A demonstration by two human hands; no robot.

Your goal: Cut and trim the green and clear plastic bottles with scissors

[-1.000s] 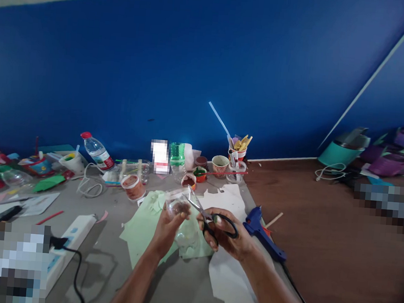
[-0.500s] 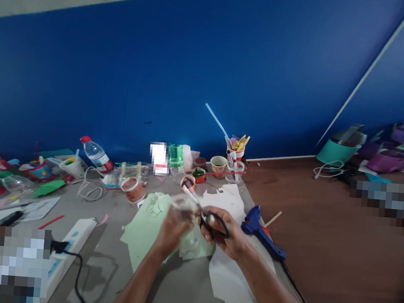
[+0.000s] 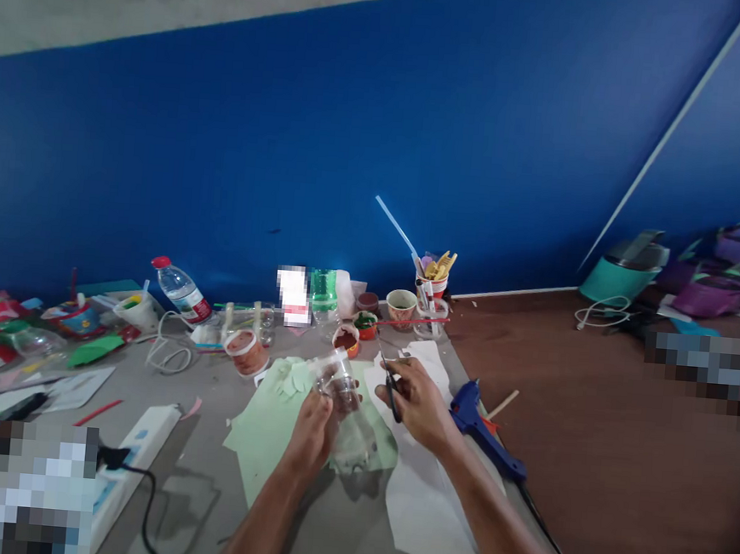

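My left hand is wrapped round a clear plastic bottle, which lies tilted with one end toward me and looks cut at its far end. Black-handled scissors are in my right hand, just right of the bottle and apart from it, blades pointing away from me. Under both hands lie a pale green paper sheet and a torn white paper sheet.
A blue glue gun lies right of the white paper. Behind the hands stand small paint cups, a cup of plastic cutlery and a red-capped water bottle. A white power strip with a black cord lies at left.
The scissors have come away from the bottle to the right and turned to point forward. The bottle, blurred before, is now held lower and shows more clearly in my left hand.
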